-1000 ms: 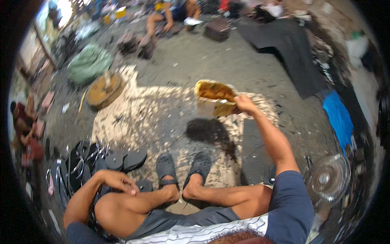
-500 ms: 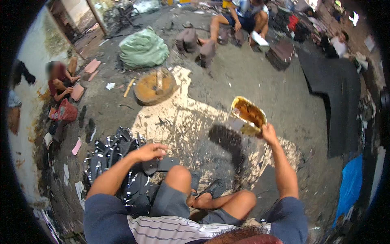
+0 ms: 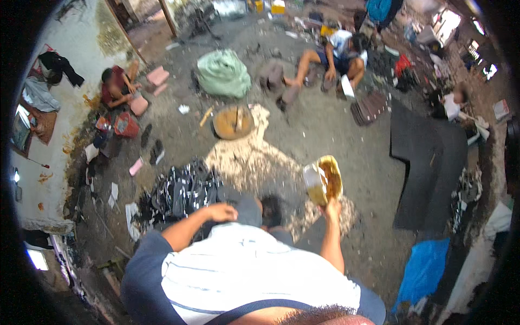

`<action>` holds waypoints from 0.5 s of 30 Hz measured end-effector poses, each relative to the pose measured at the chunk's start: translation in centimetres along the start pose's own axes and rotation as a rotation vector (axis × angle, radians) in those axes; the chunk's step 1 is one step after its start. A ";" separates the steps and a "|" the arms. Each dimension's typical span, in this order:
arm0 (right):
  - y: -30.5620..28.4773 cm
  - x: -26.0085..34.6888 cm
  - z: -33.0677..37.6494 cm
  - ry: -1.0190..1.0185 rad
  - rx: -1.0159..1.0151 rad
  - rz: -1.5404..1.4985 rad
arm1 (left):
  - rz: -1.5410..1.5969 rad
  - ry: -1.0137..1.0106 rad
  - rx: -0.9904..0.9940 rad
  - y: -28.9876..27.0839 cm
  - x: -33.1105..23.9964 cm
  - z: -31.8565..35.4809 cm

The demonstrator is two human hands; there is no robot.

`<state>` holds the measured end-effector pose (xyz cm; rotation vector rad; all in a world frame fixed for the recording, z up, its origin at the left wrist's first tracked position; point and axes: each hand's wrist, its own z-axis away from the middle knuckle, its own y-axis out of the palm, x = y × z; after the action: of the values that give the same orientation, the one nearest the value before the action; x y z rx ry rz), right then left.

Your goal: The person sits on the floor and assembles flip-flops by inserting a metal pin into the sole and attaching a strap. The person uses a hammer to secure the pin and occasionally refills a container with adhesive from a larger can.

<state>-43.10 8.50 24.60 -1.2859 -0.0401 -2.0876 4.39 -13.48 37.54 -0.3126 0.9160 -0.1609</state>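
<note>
On a dusty concrete floor [image 3: 346, 135], seen from above, a person in a white striped shirt had risen from sitting: half a second before, their bent knees and feet showed below; now the torso filled the lower view. The right hand [image 3: 331, 208] was closed around the bottom of a yellow can [image 3: 323, 181] smeared with brown glue, holding it tilted and clear of the floor, where a second earlier it sat low at arm's reach. So the can had been picked up and was on the move with them. The left hand [image 3: 223, 212] rested loosely curled on a knee, holding nothing, just beside a heap of black sandal straps [image 3: 181, 189]. Farther off lay a round wooden block [image 3: 233, 122] and a green sack [image 3: 223, 73].
</note>
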 end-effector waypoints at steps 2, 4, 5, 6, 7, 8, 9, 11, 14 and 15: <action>-0.5 1.6 2.4 -0.002 -0.035 -0.077 | -0.007 -0.115 0.015 -1.2 -1.4 0.5; 0.8 3.6 2.1 -0.015 -0.028 0.006 | -0.009 -0.184 -0.001 -3.5 -3.2 0.4; 0.6 4.5 2.2 0.030 -0.085 -0.034 | -0.012 -0.187 -0.005 -4.2 -3.2 -0.3; 1.0 5.6 2.2 0.054 -0.056 -0.025 | -0.006 -0.201 -0.013 -4.5 -2.8 -0.6; 1.5 7.0 2.8 0.080 -0.030 -0.015 | 0.020 -0.203 -0.073 -4.3 -2.2 -0.8; 2.4 8.2 3.6 0.053 -0.037 -0.068 | 0.047 -0.205 -0.135 -3.9 -1.6 -0.7; 2.9 9.2 3.5 0.032 -0.074 -0.083 | 0.065 -0.196 -0.189 -3.9 -1.1 -1.4; 4.6 10.8 2.6 -0.017 -0.147 -0.127 | 0.316 -0.207 -0.249 -3.6 0.2 -2.7; 6.1 11.2 -1.0 -0.111 -0.113 0.048 | 0.484 -0.217 -0.309 -5.4 0.4 -4.2; 6.8 11.7 -3.4 -0.183 -0.126 0.130 | 0.495 -0.199 -0.324 -7.1 -0.1 -5.2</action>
<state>-45.30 -4.14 30.08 -1.5114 0.0934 -1.8833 0.16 -21.19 37.03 -0.3837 0.7955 0.4721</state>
